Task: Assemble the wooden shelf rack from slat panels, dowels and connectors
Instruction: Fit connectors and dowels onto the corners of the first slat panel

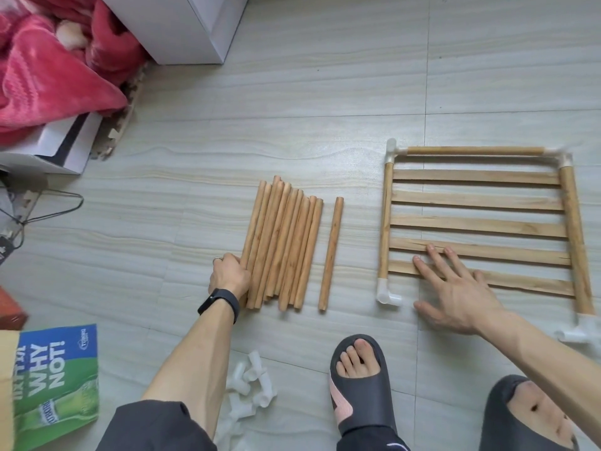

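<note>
Dowel bundle point(283, 242) runs lengthwise away from the person. Left hand point(229, 276) is curled against its near left side, can't tell if it's actually gripping. Right hand point(455, 288) lies flat, fingers spread, on the slat panel point(481, 222) — its near edge between the corner connectors point(387, 292) looks open, with a single dowel point(331, 252) just left of it.

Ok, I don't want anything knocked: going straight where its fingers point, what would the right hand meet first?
The right hand, spread over the lower slats of the wooden slat panel, points up-left. Probably the middle flat slat first, then the left side dowel; its height above the slats is unclear.
</note>
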